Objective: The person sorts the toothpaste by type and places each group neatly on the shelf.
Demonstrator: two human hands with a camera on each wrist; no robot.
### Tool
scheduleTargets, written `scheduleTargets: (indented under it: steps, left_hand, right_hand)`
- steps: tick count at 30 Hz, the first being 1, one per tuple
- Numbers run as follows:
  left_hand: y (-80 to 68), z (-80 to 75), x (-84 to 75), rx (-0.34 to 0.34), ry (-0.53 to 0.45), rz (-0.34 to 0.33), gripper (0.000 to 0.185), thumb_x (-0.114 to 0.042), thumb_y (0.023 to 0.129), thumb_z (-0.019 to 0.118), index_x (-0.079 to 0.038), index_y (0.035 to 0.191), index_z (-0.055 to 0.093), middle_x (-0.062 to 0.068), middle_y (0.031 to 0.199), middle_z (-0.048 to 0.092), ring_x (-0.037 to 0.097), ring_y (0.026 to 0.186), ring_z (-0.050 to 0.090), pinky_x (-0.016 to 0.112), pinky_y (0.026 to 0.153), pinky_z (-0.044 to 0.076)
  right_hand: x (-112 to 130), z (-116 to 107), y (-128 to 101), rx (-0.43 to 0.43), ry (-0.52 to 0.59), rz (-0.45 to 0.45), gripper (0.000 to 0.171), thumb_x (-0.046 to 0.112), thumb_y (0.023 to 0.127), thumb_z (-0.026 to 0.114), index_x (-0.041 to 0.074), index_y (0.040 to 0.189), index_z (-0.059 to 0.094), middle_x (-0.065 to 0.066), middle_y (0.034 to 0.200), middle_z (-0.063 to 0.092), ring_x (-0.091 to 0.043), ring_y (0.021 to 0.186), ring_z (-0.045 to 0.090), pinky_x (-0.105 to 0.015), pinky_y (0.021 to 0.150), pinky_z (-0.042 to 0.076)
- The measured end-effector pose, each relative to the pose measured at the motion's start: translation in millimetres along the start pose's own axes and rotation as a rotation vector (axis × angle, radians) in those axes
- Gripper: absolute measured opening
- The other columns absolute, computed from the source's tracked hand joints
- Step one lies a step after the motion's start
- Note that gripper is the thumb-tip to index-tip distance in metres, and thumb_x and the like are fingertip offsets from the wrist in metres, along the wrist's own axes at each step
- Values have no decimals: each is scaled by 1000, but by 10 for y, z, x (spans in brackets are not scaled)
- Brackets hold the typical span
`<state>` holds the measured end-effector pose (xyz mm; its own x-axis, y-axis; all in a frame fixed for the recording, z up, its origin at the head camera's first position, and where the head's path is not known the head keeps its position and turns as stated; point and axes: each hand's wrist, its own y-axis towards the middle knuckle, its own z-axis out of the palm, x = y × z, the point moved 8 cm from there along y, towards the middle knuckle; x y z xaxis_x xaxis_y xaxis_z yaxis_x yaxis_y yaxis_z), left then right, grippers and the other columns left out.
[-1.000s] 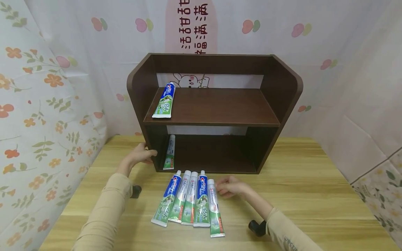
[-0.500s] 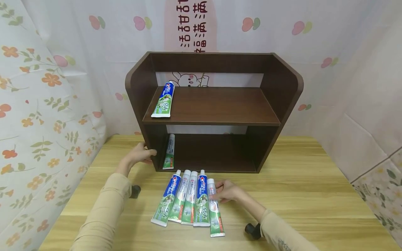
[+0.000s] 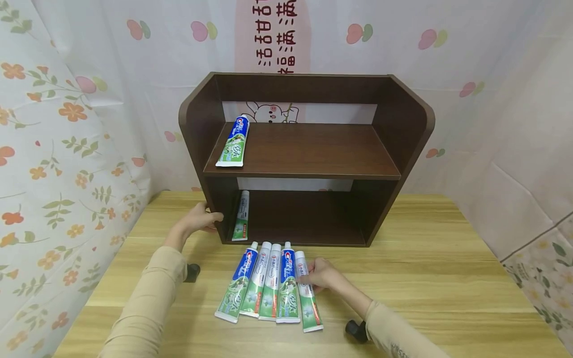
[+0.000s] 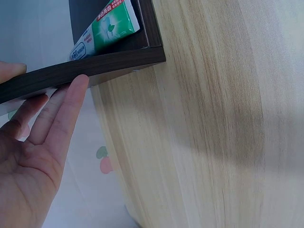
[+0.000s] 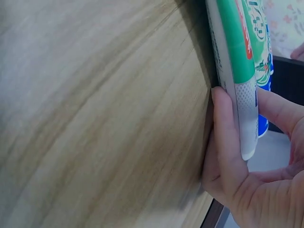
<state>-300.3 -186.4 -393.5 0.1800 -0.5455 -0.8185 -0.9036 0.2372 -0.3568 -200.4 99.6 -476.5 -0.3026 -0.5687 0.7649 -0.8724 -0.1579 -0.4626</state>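
1. hands: right hand point(image 3: 323, 279) lies low on the wooden table point(image 3: 425, 268), forearm reaching in from the lower right, thumb and fingers curled round the rightmost toothpaste tube point(image 3: 306, 293); the right wrist view shows the thumb along one edge and the fingers on the other side. left hand point(image 3: 199, 220) is held out with straight fingers against the outer left wall of the dark brown shelf unit point(image 3: 403, 129), thumb round its front edge.
2. gripped tube: flat on the table just in front of the shelf unit, long axis running near to far, cap toward the shelf, crimped end toward the person, touching its neighbour.
3. count: five tubes side by side in the table row, the gripped one included; one tube point(image 3: 234, 141) on the upper shelf at the left; one tube point(image 3: 242, 217) in the lower compartment at the left; seven in all.
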Motion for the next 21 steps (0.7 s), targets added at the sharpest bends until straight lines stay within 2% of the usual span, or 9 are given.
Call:
scheduleTargets:
  steps: [6, 11, 21]
  left_hand:
    - [-5, 8, -14, 7, -8, 4, 70, -18, 87, 47, 14, 138, 12, 34, 134, 34, 42, 115, 48, 43, 92, 50]
    - [-5, 8, -22, 3, -16, 12, 69, -17, 87, 47, 14, 138, 14, 34, 133, 36, 42, 114, 50, 42, 91, 51]
    - [0, 2, 0, 0, -17, 13, 71, -18, 87, 47, 14, 138, 11, 34, 134, 34, 42, 113, 50, 42, 91, 51]
  right_hand:
    - [3, -16, -2, -23, 20, 12, 24, 8, 74, 72, -7, 83, 56, -15, 73, 63, -15, 53, 63, -28, 52, 57]
    - [1, -46, 37, -15, 20, 33, 21, 8, 74, 71, -7, 84, 60, -15, 73, 65, -15, 55, 63, -29, 54, 57]
    - [120, -113, 140, 13, 22, -1, 22, 8, 75, 70, -9, 87, 61, -16, 74, 67, -18, 57, 65, -31, 54, 57]
